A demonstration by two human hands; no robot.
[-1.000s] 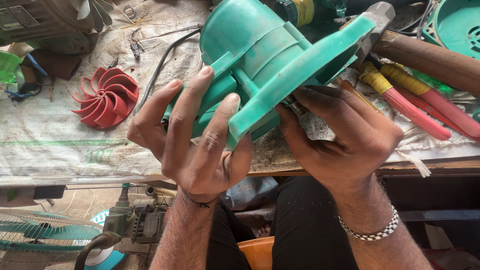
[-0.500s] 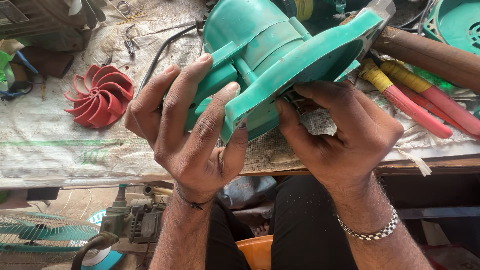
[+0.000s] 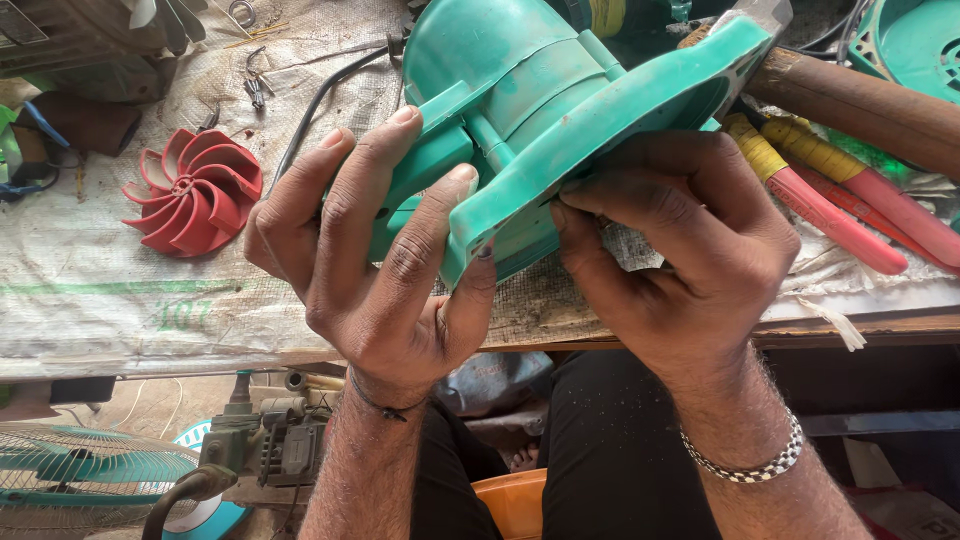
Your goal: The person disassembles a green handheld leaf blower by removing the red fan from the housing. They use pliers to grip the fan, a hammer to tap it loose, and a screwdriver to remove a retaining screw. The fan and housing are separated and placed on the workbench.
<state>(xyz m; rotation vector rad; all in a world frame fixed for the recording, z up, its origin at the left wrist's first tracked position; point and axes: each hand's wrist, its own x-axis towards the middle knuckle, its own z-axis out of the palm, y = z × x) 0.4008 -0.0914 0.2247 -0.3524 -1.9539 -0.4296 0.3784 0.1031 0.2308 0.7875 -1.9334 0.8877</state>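
I hold a teal plastic blower housing (image 3: 530,90) tilted above the front edge of the workbench. My left hand (image 3: 375,265) wraps its lower left side, fingers over the flange rim and motor barrel. On the right, my right hand (image 3: 680,260) grips the underside of the wide flat flange, with the fingertips tucked beneath it. What lies inside the housing is hidden. A red impeller fan (image 3: 195,190) lies on the bench to the left, apart from both hands.
A white woven sack (image 3: 100,300) covers the bench. Red-handled pliers with yellow tape (image 3: 850,210) and a wooden handle (image 3: 860,105) lie at the right. Another teal cover (image 3: 915,45) sits top right. A black cable (image 3: 310,100) runs behind. Below left stand a fan grille (image 3: 80,480) and a small motor (image 3: 265,445).
The housing has tilted a little and come closer to the camera. My left fingers have slid further up over the flange. The right hand keeps its grip.
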